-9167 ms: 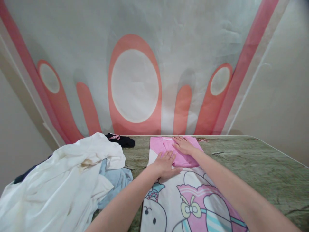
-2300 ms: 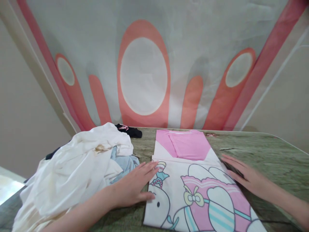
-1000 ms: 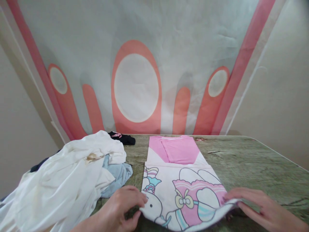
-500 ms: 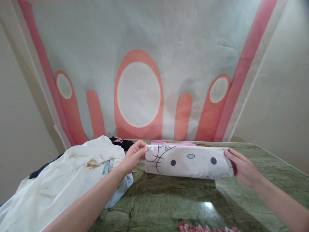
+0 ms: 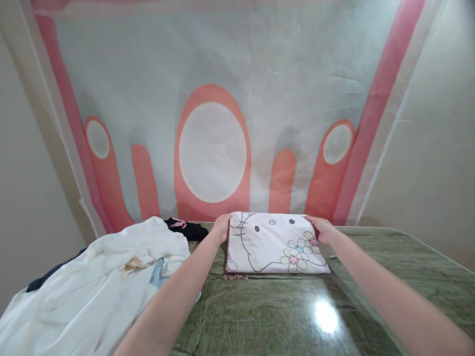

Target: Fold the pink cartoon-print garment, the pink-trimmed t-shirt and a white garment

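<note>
A neatly folded white cloth [image 5: 270, 249], printed with a cat face and pastel flowers, is at the far side of the table. My left hand [image 5: 221, 228] grips its far left corner, fingers closed and partly behind the fabric. At the far right corner my right hand [image 5: 321, 231] pinches the edge, its fingertips mostly hidden. The near edge of the cloth reaches the tabletop. Whether it is a shirt or a pillowcase I cannot tell.
A heap of white clothes [image 5: 92, 282] covers the table's left side, with a black garment [image 5: 187, 230] behind it. The green wood-patterned table [image 5: 260, 316] ends at a wall with a pink and orange printed hanging [image 5: 211, 148]. Light glares off the surface.
Both hands have carried the cloth away from me and lowered it onto the table. Its flower print now lies in view, and the pink fabric behind it is covered.
</note>
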